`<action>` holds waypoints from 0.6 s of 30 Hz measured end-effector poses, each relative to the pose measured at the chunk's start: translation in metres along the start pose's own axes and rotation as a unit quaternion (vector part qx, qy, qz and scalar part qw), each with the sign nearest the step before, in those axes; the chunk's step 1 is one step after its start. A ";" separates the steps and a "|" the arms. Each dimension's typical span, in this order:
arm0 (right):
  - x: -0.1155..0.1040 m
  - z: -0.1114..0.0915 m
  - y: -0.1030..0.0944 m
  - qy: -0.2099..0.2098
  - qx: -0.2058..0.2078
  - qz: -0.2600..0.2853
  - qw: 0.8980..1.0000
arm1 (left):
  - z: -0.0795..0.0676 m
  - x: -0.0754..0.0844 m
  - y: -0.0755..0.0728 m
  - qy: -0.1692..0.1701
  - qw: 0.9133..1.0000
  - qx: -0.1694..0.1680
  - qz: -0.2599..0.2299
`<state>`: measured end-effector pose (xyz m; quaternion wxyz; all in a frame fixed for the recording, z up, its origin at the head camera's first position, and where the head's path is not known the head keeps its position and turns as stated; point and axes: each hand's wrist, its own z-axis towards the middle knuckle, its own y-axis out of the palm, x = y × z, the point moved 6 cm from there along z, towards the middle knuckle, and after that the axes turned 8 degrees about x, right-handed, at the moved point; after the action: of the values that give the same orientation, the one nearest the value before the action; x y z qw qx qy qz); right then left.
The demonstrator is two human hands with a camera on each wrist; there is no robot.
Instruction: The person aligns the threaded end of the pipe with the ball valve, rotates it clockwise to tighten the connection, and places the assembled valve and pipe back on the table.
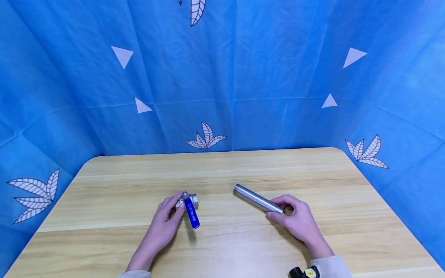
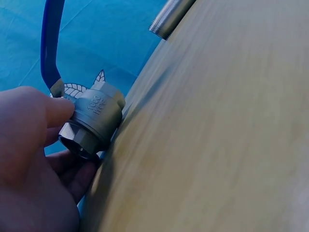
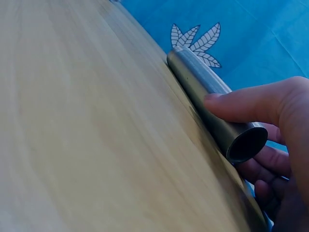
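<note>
My left hand [image 1: 167,220] grips a metal ball valve [image 1: 194,199] by its body, thumb on the near side and fingers around the far side. The valve's blue lever handle [image 1: 192,213] points toward me; in the left wrist view a hexagonal open end of the valve body [image 2: 99,116] faces the camera. To the right, my right hand [image 1: 295,216] pinches a steel pipe [image 1: 255,197] near its closer end, thumb on one side and fingers on the other. The pipe slants away to the left. Its far end shows threads [image 2: 159,30] in the left wrist view, and its hollow near end [image 3: 247,145] shows in the right wrist view.
A light wooden table [image 1: 222,247] with rounded far corners lies under both hands. Blue cloth [image 1: 271,77] printed with leaves and triangles hangs along its back and sides. A black device with a yellow label [image 1: 310,273] sits at the right wrist.
</note>
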<state>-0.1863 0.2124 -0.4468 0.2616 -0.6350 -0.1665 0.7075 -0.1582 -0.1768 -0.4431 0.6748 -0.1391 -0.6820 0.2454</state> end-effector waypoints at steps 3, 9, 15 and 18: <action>0.000 0.000 0.000 0.000 0.004 0.001 1.000 | 0.000 0.000 0.000 0.003 1.000 0.002 0.001; -0.002 0.001 -0.001 -0.016 0.014 -0.006 1.000 | 0.003 0.001 0.002 0.018 1.000 0.006 0.012; -0.003 0.002 -0.001 -0.030 0.022 -0.012 0.999 | 0.005 0.002 0.000 0.049 0.998 0.034 0.024; -0.003 0.002 0.000 -0.031 0.019 -0.020 0.999 | 0.005 0.000 -0.001 0.032 0.999 0.043 0.010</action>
<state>-0.1878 0.2109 -0.4441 0.2820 -0.6041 -0.1736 0.7248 -0.1635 -0.1782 -0.4429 0.6991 -0.1243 -0.6476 0.2764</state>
